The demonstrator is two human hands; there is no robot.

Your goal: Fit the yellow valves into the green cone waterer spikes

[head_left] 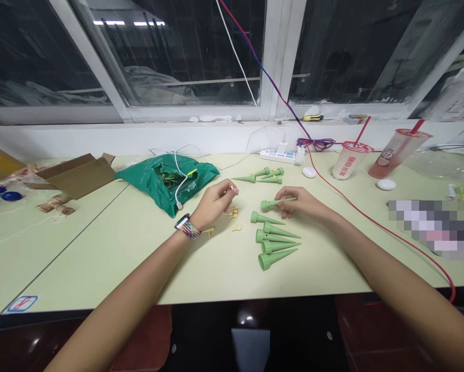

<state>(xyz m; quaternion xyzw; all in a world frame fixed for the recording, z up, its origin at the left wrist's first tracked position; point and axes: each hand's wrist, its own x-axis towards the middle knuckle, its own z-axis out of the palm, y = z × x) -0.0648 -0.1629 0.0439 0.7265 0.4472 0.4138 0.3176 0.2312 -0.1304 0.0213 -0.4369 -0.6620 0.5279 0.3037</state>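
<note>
My left hand (217,203), with a watch and a woven bracelet at the wrist, pinches a small yellow valve piece (232,188), mostly hidden by the fingertips. Below those fingers lie several more yellow pieces (236,228) on the table. In my right hand (299,202) is a green plastic watering spike (268,205), its wide socket end pointing left and its tip toward the fingers. Just nearer to me, several like spikes (273,247) lie in a rough column, sockets to the left. Beyond the hands sits another group of green spikes (265,175), some with yellow parts.
A torn green plastic bag (154,181) with a white cable across it stands left of my left hand. Farther left is a cardboard box (80,175). Two drink cups (350,161) and a power strip (280,155) stand at the back. A red cable (366,211) crosses the right side.
</note>
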